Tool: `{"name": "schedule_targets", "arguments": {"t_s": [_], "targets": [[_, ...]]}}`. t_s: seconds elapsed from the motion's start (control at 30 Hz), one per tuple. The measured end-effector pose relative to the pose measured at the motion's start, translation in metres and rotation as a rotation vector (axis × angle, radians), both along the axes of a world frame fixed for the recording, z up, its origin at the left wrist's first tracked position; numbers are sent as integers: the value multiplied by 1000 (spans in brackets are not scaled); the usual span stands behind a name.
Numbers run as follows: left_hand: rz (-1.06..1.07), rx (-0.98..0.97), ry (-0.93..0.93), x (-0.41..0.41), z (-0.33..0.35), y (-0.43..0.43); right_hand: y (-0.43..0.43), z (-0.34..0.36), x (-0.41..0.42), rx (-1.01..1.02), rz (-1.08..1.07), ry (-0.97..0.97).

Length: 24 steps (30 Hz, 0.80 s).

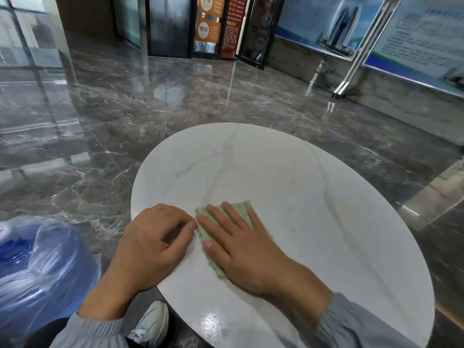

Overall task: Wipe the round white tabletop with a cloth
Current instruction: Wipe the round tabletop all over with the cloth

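Item 1. Desk [313,209]: round white top with faint grey veining and a glossy finish, seen from above; it fills the lower middle of the view.

Item 2. Cloth [241,209]: pale green, ribbed and folded. It lies flat on the desk's near left part, mostly covered by item 3. Its edges show beyond the fingertips, beside the thumb and below the palm.

Item 3. Right hand [241,247]: spread flat, fingers straight and slightly apart, palm down. It presses on the cloth and grips nothing. Grey sleeve [364,325] at the wrist.

Item 4. Left hand [150,244]: fingers curled under, nothing held in sight. It rests on the desk's left rim, just beside the cloth. Whether the forefinger tip touches the cloth's edge cannot be told.

Item 5. Water bottle [37,267]: large, blue, wrapped in clear plastic. It stands on the floor to the left of the desk.

Item 6. Shoe [150,325]: white, visible below the desk's near rim.

Item 7. Floor [125,109]: dark polished marble that reflects light.
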<state>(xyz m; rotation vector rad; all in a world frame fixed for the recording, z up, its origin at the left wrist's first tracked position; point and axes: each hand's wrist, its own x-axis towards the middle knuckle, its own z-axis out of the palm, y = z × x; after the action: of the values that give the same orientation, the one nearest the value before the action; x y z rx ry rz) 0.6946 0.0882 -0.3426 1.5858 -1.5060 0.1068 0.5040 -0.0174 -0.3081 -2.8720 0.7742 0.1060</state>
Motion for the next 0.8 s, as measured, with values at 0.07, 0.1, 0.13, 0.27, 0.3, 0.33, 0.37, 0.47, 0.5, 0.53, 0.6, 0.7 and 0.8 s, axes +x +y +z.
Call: {"name": "schedule_targets", "arguments": {"t_s": [0.07, 0.1, 0.13, 0.27, 0.3, 0.33, 0.37, 0.47, 0.5, 0.53, 0.6, 0.7, 0.8], "targets": [[-1, -1, 9, -1, -1, 2, -7, 2, -22, 6, -6, 1], [0, 0, 13, -1, -1, 2, -18, 3, -33, 5, -33, 18], [4, 4, 18, -2, 0, 2, -32, 4, -44, 7, -83, 42], [15, 16, 31, -4, 1, 4, -91, 8, -75, 41, -404, 101], [12, 23, 28, -5, 2, 4, -97, 7, -75, 39, -454, 108], [10, 30, 23, -4, 2, 4, -97, 7, -69, 42, -475, 117], [8, 37, 21, -4, 2, 5, -90, 6, -61, 49, -462, 118], [10, 42, 13, -4, 2, 4, -32, 3, -41, 33, -234, 86], [11, 43, 16, -4, 3, 3, -7, 4, -41, 23, -146, 64], [13, 44, 22, -4, 2, 3, 16, 6, -45, 21, -68, 49], [17, 46, 25, -3, 1, 3, 46, 10, -62, 37, 39, 62], [13, 53, 28, -2, 0, 3, 44, 13, -95, 41, 86, 96], [20, 61, 44, -3, 0, 3, 6, 13, -117, 26, -83, 130]]}}
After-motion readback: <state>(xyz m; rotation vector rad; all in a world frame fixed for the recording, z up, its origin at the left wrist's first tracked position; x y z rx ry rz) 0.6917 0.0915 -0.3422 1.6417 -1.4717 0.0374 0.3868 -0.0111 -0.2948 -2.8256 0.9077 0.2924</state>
